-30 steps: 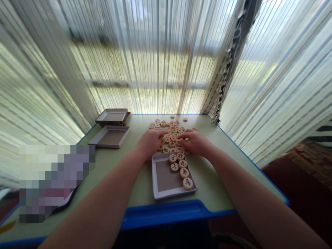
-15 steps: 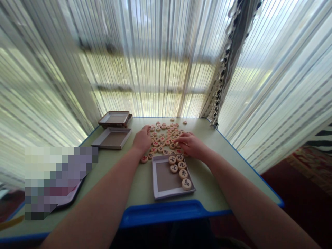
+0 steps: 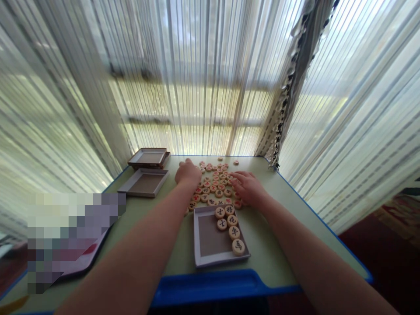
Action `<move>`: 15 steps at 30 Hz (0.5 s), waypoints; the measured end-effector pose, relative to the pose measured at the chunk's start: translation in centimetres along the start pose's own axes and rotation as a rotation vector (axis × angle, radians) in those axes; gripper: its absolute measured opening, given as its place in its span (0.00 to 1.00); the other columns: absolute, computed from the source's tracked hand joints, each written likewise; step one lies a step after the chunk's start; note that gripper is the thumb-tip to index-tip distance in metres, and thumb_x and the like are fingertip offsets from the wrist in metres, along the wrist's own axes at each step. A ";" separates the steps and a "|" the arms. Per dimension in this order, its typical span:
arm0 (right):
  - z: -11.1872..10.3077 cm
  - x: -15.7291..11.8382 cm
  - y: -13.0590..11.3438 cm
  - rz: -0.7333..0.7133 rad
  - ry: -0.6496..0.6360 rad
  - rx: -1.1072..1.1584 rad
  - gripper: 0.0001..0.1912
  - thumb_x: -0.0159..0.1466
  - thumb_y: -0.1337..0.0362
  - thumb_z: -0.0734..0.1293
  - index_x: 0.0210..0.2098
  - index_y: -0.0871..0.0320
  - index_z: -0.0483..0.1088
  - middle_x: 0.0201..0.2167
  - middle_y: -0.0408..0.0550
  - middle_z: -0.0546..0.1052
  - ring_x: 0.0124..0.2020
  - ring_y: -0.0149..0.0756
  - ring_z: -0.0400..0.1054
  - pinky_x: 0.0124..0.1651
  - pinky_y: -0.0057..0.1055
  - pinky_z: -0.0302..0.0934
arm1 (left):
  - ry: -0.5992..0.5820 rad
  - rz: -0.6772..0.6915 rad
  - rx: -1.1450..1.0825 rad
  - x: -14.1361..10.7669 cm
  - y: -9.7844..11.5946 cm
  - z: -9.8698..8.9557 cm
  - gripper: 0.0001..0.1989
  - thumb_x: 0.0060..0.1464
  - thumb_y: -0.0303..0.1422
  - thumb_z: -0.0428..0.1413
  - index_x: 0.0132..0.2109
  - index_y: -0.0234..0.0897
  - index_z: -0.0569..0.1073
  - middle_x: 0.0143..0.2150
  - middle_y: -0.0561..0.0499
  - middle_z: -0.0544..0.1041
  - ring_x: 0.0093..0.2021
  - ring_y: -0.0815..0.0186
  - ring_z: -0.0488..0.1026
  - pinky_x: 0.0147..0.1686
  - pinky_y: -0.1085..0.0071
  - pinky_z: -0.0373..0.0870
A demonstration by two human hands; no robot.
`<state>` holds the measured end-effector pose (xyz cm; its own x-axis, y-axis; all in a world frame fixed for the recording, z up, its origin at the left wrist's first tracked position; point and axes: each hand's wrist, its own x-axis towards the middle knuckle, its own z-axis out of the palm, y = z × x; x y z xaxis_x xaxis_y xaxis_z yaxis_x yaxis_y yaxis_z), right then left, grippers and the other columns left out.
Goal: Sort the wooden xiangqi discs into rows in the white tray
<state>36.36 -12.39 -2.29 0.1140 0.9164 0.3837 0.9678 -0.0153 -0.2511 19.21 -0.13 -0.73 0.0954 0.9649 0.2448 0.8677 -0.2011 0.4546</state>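
Six discs are contained in the box, at the pile's 6 o'clock. The right hand, loosely open, has been drawn outward, at 3; the left hand, curled, has been shifted farther, at 10. Neither hold can be confirmed. Trays are sited leftward, 9–10.

Hands beside loose game pieces; near box holds six pieces; curtains hang behind.
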 end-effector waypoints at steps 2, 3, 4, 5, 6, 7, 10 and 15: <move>-0.3 0.2 0.7 0.045 -0.007 -0.025 0.19 0.61 0.59 0.55 0.48 0.59 0.67 0.47 0.52 0.70 0.48 0.40 0.60 0.52 0.35 0.51 | 0.041 0.106 0.055 0.6 1.2 0.1 0.16 0.49 0.36 0.47 0.44 0.34 0.68 0.46 0.36 0.68 0.46 0.51 0.66 0.39 0.59 0.64; -0.5 0.2 0.9 0.067 -0.013 -0.039 0.19 0.61 0.59 0.56 0.47 0.60 0.68 0.45 0.53 0.71 0.47 0.40 0.61 0.51 0.35 0.52 | 0.042 0.170 0.074 0.9 1.5 0.3 0.16 0.50 0.38 0.47 0.43 0.35 0.69 0.46 0.37 0.68 0.47 0.51 0.65 0.41 0.59 0.64; -0.6 0.3 1.1 0.086 -0.020 -0.048 0.18 0.61 0.60 0.56 0.45 0.60 0.68 0.43 0.54 0.72 0.45 0.39 0.63 0.50 0.35 0.53 | 0.025 0.233 0.091 1.2 1.7 0.6 0.16 0.50 0.39 0.47 0.41 0.36 0.70 0.45 0.38 0.69 0.47 0.52 0.64 0.42 0.59 0.63; -0.7 0.3 1.2 0.103 -0.029 -0.052 0.17 0.61 0.61 0.56 0.44 0.61 0.69 0.41 0.54 0.72 0.43 0.39 0.64 0.48 0.34 0.54 | -0.005 0.281 0.104 1.4 1.8 1.0 0.16 0.50 0.40 0.47 0.40 0.37 0.72 0.44 0.40 0.70 0.47 0.52 0.64 0.43 0.60 0.63; -0.7 0.3 1.2 0.114 -0.037 -0.053 0.16 0.60 0.62 0.56 0.42 0.60 0.70 0.39 0.54 0.73 0.41 0.38 0.64 0.46 0.33 0.55 | -0.038 0.316 0.113 1.6 1.8 1.4 0.16 0.50 0.41 0.47 0.38 0.37 0.73 0.43 0.40 0.70 0.46 0.53 0.64 0.43 0.60 0.62; -0.7 0.3 1.2 0.119 -0.039 -0.050 0.15 0.60 0.63 0.57 0.41 0.60 0.70 0.37 0.53 0.73 0.40 0.38 0.65 0.45 0.32 0.56 | -0.069 0.340 0.120 1.8 1.6 1.8 0.16 0.49 0.42 0.47 0.37 0.38 0.73 0.42 0.41 0.71 0.46 0.53 0.64 0.44 0.60 0.62; -0.5 0.4 1.2 0.111 -0.040 -0.023 0.12 0.58 0.66 0.58 0.37 0.58 0.72 0.34 0.51 0.74 0.38 0.36 0.65 0.42 0.29 0.57 | -0.105 0.388 0.130 2.1 1.1 2.4 0.16 0.48 0.41 0.48 0.36 0.37 0.74 0.39 0.42 0.72 0.44 0.55 0.66 0.44 0.63 0.62; -0.3 0.5 1.6 0.129 0.013 0.015 0.14 0.57 0.68 0.59 0.40 0.60 0.72 0.39 0.53 0.73 0.40 0.36 0.65 0.46 0.29 0.57 | -0.078 0.414 0.202 1.9 1.1 2.1 0.14 0.48 0.37 0.48 0.35 0.37 0.74 0.37 0.41 0.73 0.40 0.55 0.68 0.41 0.63 0.64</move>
<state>38.01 -12.09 -2.27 0.2398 0.9021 0.3587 0.9415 -0.1261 -0.3125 21.37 1.84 -1.55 0.4833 0.8216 0.3022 0.8258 -0.5425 0.1541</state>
